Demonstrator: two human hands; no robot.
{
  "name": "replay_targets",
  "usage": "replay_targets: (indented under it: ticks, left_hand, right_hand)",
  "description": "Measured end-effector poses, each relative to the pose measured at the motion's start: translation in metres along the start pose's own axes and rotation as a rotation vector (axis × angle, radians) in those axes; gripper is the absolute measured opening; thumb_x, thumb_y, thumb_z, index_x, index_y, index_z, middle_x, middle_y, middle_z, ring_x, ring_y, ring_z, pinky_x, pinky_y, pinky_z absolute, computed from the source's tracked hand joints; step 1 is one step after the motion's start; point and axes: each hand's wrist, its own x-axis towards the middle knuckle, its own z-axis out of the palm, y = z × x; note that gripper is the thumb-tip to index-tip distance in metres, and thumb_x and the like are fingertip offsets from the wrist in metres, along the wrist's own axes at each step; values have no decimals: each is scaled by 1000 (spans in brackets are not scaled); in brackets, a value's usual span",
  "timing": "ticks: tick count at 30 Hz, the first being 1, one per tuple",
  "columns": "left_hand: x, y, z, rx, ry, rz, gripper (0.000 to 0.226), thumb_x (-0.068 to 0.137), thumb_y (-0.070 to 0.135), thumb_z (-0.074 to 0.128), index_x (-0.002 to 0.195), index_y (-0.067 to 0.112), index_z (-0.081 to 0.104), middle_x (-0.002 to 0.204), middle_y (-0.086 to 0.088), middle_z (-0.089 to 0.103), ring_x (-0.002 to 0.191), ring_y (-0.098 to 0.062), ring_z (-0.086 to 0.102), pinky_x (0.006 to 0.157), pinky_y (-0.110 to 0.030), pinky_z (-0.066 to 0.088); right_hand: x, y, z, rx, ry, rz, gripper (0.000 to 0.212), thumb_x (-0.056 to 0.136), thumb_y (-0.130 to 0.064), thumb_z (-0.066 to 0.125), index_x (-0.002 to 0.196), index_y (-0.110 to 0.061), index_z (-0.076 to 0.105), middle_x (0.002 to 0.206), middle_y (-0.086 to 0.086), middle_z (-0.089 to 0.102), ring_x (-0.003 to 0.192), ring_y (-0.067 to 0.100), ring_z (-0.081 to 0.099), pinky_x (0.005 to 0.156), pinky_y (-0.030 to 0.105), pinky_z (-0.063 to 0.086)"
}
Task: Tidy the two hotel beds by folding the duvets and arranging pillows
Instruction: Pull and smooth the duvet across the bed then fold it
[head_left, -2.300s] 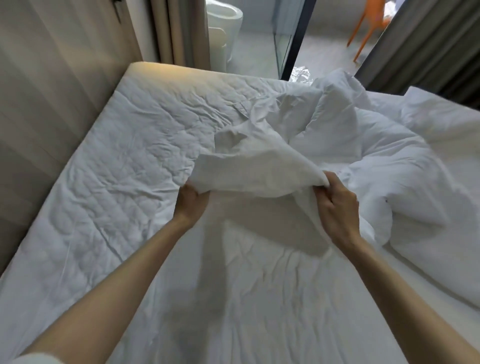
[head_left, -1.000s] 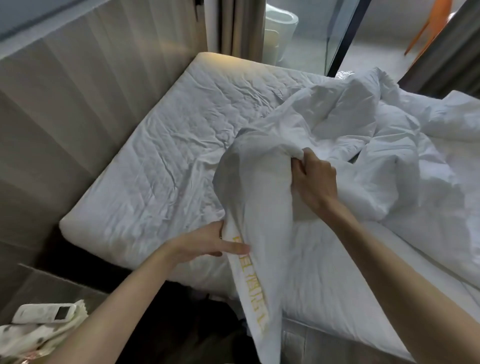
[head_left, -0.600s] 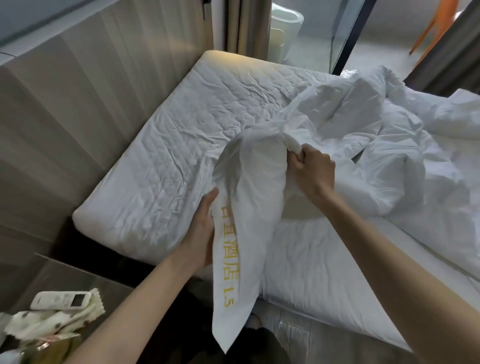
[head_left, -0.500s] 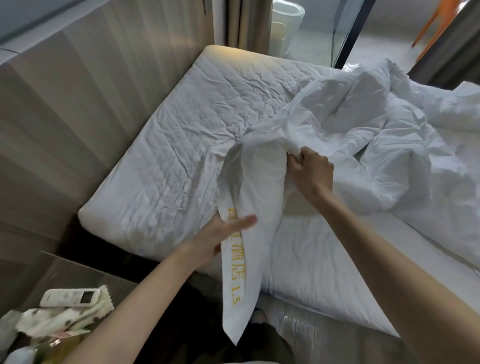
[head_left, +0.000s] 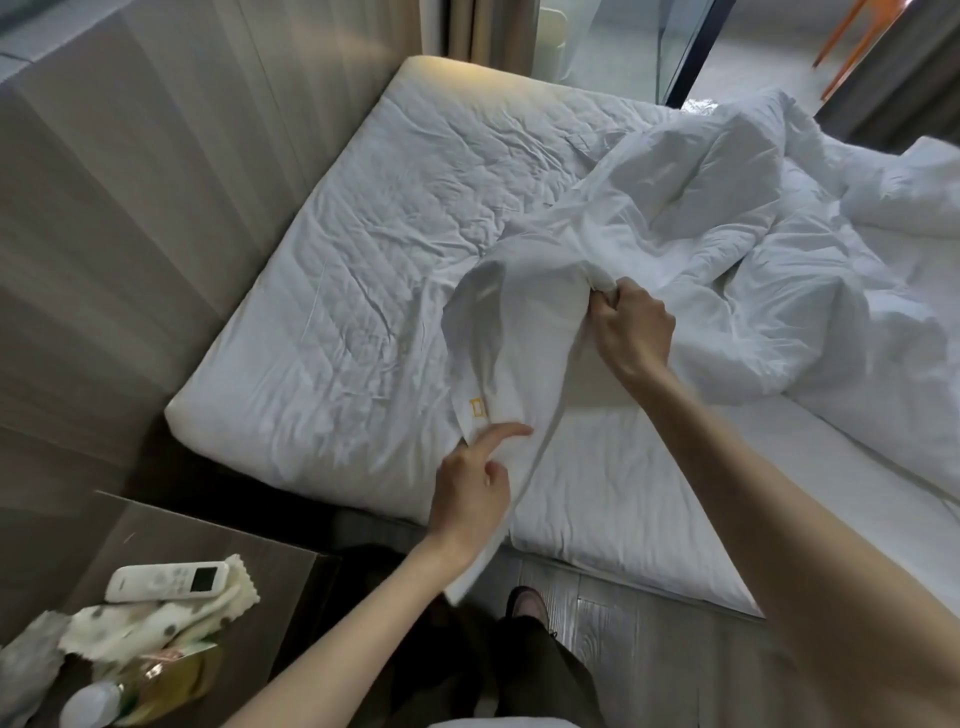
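- Gripping a bunched fold of the white crumpled duvet (head_left: 727, 270) in tightly curled fingers and thumb, the right hand (head_left: 631, 332) holds it lifted above the near part of the white quilted mattress (head_left: 363, 291). This lets a long strip of the edge hang free to be traced.
- That hanging duvet strip (head_left: 498, 353), printed with a small yellow mark (head_left: 477, 407), drops from the right hand past the mattress's near edge toward the floor.
- The left hand (head_left: 470, 488) meets the strip just below the mark, index finger straight and laid across the cloth, the other fingers curled. The hand itself hides whether they pinch the hem with the thumb. I judge it is working down the edge to find a corner.
- Most of the duvet lies heaped over the mattress's right side, far from folded, and the mattress's left side is bare and creased. No pillow is in view.
- The task looks early: corners must be found and squared before a first fold.
- Left of the mattress's near corner stands a dark glossy bedside table (head_left: 208, 530). It carries a white remote control (head_left: 166, 581) resting on a cream spotted cloth (head_left: 156, 621).
- A clear plastic bottle (head_left: 130, 691) lies on its side at the table's near edge, with yellowish liquid inside.
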Motion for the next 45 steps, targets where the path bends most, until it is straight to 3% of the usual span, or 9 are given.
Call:
replay_targets:
  ticks: [4,10,16,23,25,29,34,40,45]
  left_hand:
    - [35,10,-22,-287,7,-269,39,85,-4,42,72,26,64,76,16,64,68,4,56,64,-8,38]
    - [59,17,-53,-646,-60,-671,16,86,6,54,80,14,66,81,-6,66,77,-20,59,61,-22,48]
    - [68,26,-94,-494,-248,-473,28,59,19,84,79,17,64,87,-7,70,77,-20,66,75,-32,54]
    - [79,59,-132,-572,-361,-444,9,86,7,63,84,16,66,74,2,70,66,-11,66,56,-14,51]
    - [81,65,-142,-591,-358,-428,17,87,7,62,76,19,64,64,8,68,59,-6,65,53,-12,49]
    - [89,64,-168,-616,-299,-374,13,71,11,76,71,21,68,65,9,69,60,-6,65,54,-12,50]
    - [100,50,-189,-675,-238,-360,51,39,20,81,82,23,54,72,5,67,63,-8,64,57,-14,51]
    - [121,25,-204,-501,-5,-279,36,62,8,84,75,24,54,73,4,59,63,-8,55,52,-9,43]
    - [154,-10,-264,-101,157,-55,28,78,11,78,70,28,56,70,7,61,65,5,55,62,-3,37]
  right_hand:
    - [-8,4,12,188,-140,34,30,99,-34,43,102,-12,62,103,12,67,101,34,59,78,34,37]
    - [-53,12,14,307,-308,-286,39,100,-32,48,138,-24,49,140,2,50,129,18,41,104,20,26]
    - [-110,64,2,67,-546,-414,83,75,-80,50,146,-51,18,152,-6,28,135,19,35,106,46,39]
    - [-110,76,32,-31,-274,-310,120,63,-49,85,153,-29,8,152,7,20,138,29,29,102,43,41]
    - [-108,56,46,167,-121,-215,105,70,-43,82,151,-26,17,149,8,23,134,27,31,96,36,38]
    - [-93,21,47,274,119,-195,30,96,-15,49,125,-20,50,132,2,47,107,28,53,73,29,40]
    - [-91,25,38,73,37,-300,25,93,4,43,111,-2,59,105,23,63,87,42,60,65,41,44]
    - [-94,-12,-7,-21,100,-164,25,102,-13,33,108,4,50,94,36,61,85,52,56,65,40,25]
    - [-98,-113,-30,120,120,-404,31,93,-21,29,95,0,53,88,31,63,81,49,56,64,37,21]
